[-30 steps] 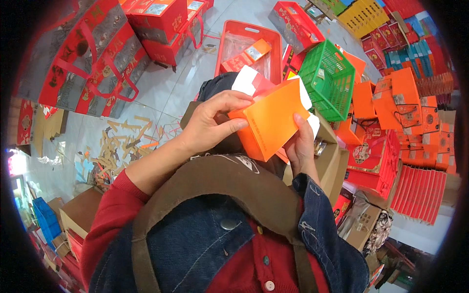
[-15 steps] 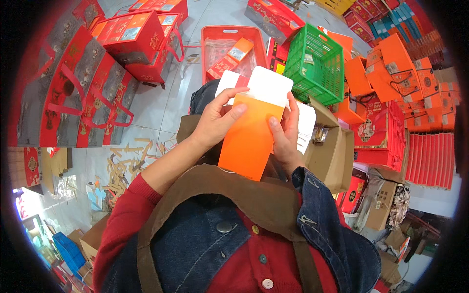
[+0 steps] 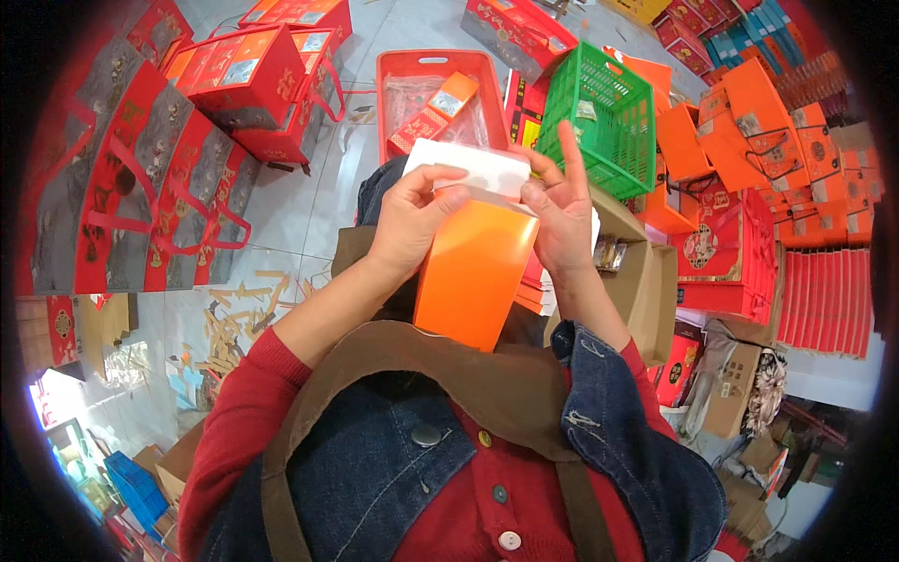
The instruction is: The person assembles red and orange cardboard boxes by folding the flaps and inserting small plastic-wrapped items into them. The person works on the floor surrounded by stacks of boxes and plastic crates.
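Note:
An orange cardboard box (image 3: pixel 478 272) with white inner flaps lies over my lap, its flapped end pointing away from me. My left hand (image 3: pixel 417 211) pinches the left corner at that end, thumb on the near side and fingers curled over the white flap (image 3: pixel 473 161). At the right corner is my right hand (image 3: pixel 562 220), its thumb pressed to the edge of the flap and its index finger stretched upward. Its other fingers are partly hidden behind the flap.
Ahead stands a red crate (image 3: pixel 382 103) with an orange box (image 3: pixel 440 108) inside, beside a green crate (image 3: pixel 623 169). An open brown carton (image 3: pixel 655 290) is at my right, near stacked orange boxes (image 3: pixel 702 150). Red-grey gift bags (image 3: pixel 140 178) line the left; cardboard scraps (image 3: pixel 243 318) litter the floor.
The white flap, upright before, is now bent over at the box's far end, and the box looks fuller. My right hand has shifted up to the corner and raised its index finger.

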The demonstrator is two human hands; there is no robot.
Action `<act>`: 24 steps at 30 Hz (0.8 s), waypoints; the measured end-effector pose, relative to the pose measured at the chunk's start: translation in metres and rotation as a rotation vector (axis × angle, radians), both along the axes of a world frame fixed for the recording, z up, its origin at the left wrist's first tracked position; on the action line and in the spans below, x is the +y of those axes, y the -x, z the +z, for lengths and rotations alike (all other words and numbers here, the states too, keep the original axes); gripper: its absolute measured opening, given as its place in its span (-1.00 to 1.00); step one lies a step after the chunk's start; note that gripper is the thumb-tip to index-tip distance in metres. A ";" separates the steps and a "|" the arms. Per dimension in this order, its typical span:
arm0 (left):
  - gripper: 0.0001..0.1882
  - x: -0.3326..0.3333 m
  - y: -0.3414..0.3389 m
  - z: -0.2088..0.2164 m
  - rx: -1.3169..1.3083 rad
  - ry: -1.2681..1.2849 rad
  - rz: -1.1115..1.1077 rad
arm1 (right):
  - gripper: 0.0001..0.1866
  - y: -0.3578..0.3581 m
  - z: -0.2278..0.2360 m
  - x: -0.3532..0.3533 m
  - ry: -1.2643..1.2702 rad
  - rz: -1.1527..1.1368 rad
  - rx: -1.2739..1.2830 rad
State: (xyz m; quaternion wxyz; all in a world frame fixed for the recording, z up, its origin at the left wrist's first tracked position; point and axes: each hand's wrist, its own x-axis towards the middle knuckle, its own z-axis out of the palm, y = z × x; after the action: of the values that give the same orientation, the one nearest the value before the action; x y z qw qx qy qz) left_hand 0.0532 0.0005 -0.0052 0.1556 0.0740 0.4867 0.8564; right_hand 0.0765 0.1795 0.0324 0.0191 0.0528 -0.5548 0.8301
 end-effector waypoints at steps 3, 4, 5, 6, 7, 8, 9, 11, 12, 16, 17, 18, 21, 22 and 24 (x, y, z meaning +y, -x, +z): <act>-0.68 0.007 -0.006 0.011 0.123 -0.130 0.129 | -0.69 -0.004 -0.010 0.013 -0.134 0.044 0.009; -0.66 0.004 -0.007 0.016 0.143 -0.098 0.070 | -0.73 -0.001 -0.010 0.019 -0.124 0.168 0.111; -0.66 0.003 -0.004 0.015 0.158 -0.100 0.033 | -0.74 0.001 -0.007 0.023 -0.192 0.168 0.079; -0.67 0.003 -0.003 0.014 0.170 -0.099 -0.005 | -0.74 0.000 0.003 0.025 -0.257 0.168 0.044; -0.67 0.002 -0.002 0.013 0.182 -0.098 -0.044 | -0.74 0.000 0.009 0.025 -0.323 0.166 0.009; -0.67 0.001 -0.003 0.013 0.225 -0.029 -0.048 | -0.77 0.002 0.011 0.024 -0.362 0.189 -0.016; -0.66 -0.002 -0.002 0.012 0.271 0.038 -0.054 | -0.77 0.001 0.013 0.024 -0.393 0.193 -0.033; -0.64 -0.002 -0.001 0.014 0.286 0.091 -0.077 | -0.75 -0.001 0.019 0.024 -0.454 0.199 -0.067; -0.63 -0.003 -0.004 0.016 0.252 0.080 -0.091 | -0.74 -0.001 0.021 0.022 -0.530 0.176 -0.046; -0.58 -0.001 -0.007 0.024 0.293 0.040 -0.062 | -0.71 0.002 0.039 0.018 -0.742 0.157 0.008; -0.56 -0.002 -0.008 0.026 0.316 0.056 -0.082 | -0.71 0.003 0.042 0.017 -0.773 0.172 0.015; -0.53 -0.004 -0.008 0.028 0.341 0.072 -0.103 | -0.71 0.003 0.043 0.017 -0.782 0.172 0.073; -0.51 -0.007 -0.009 0.031 0.377 0.074 -0.126 | -0.72 0.004 0.043 0.016 -0.720 0.178 0.201; -0.51 -0.007 -0.009 0.032 0.381 0.065 -0.128 | -0.73 0.003 0.041 0.014 -0.641 0.181 0.213; -0.54 -0.008 -0.008 0.026 0.438 0.057 -0.120 | -0.74 0.000 0.038 0.013 -0.560 0.181 0.208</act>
State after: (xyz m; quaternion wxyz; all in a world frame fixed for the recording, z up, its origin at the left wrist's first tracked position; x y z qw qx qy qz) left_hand 0.0608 -0.0072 0.0205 0.0989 0.2825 0.5274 0.7951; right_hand 0.0767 0.1923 0.0701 -0.0137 0.1899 -0.7501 0.6333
